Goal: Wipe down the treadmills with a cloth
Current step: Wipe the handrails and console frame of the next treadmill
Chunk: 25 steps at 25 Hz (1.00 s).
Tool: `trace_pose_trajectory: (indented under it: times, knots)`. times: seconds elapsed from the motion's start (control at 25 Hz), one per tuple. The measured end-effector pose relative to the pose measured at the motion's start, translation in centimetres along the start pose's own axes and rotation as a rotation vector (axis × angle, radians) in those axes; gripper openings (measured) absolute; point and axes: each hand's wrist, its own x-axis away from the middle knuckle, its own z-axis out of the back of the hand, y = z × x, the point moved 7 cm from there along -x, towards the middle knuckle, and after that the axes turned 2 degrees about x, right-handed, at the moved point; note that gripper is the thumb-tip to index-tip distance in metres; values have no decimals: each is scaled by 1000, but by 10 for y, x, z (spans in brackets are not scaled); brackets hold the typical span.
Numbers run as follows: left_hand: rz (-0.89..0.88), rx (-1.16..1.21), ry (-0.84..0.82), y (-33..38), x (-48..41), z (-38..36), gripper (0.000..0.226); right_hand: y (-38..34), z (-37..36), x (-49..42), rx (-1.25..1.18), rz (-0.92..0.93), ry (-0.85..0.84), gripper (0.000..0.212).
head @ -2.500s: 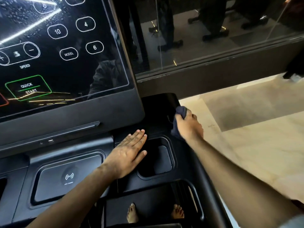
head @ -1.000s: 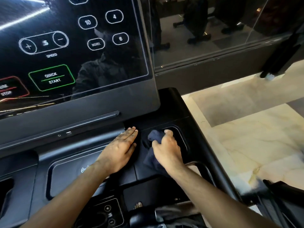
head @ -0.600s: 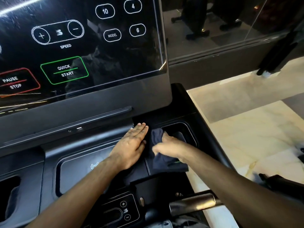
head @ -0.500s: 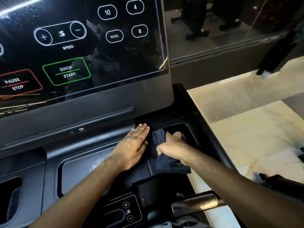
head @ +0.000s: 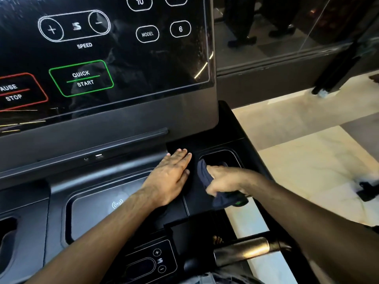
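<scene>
A black treadmill console (head: 114, 177) fills the left and middle of the view, with a glossy touch screen (head: 102, 58) above a tray deck. My right hand (head: 223, 181) grips a dark blue cloth (head: 202, 173) and presses it at the left edge of the right cup recess (head: 229, 158). More of the cloth hangs out below the hand. My left hand (head: 172, 177) lies flat, fingers together, on the deck just left of the cloth, between the recess and the wireless charging pad (head: 110, 208).
A metal handrail (head: 246, 251) runs across below my right arm. Small speed buttons (head: 158, 261) sit on the lower console. Pale marble floor (head: 307, 165) lies to the right, a glass partition (head: 276, 31) behind, and a dark object (head: 367, 191) on the floor at right.
My right hand brought the cloth from the console's far right corner down into the cup recess area, then rubbed it there. The left hand stayed flat on the deck. The view shifted left and closer.
</scene>
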Motion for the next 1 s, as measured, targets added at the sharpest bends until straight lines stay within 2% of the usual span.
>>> trace_pose_trajectory:
  times: [0.08,0.16,0.24,0.28,0.4,0.48,0.56,0.6,0.68,0.8,0.84,1.0]
  knots:
    - [-12,8,-6,3,-2,-2,54,1,-2,7,262,99,-128,15]
    - [-26,11,-18,5,-4,-3,55,3,-4,14,637,205,-232,16]
    - [-27,14,-20,5,-7,-1,54,10,2,14,1044,321,-246,21]
    - [-26,14,-16,3,-8,-1,54,13,7,10,1226,416,-188,25]
    - [-19,11,-43,2,-6,-7,55,7,19,5,1492,807,116,35]
    - [-2,27,-49,4,-5,-11,59,10,10,-5,1620,1001,143,37]
    - [2,64,-60,5,-5,-12,63,10,-1,-17,1651,1128,155,31]
    - [9,91,-62,4,-5,-12,62,12,-5,-23,1637,1102,119,31]
    - [19,144,-69,0,-4,-10,58,19,-5,-33,1626,924,99,42]
    - [15,145,-91,-1,-3,-8,59,30,-12,-34,1721,500,-70,57]
    - [14,133,-98,-1,-4,-8,59,28,-13,-31,1723,409,-92,59]
    - [6,84,-115,-2,-5,-9,59,9,-9,-34,1546,148,-125,50]
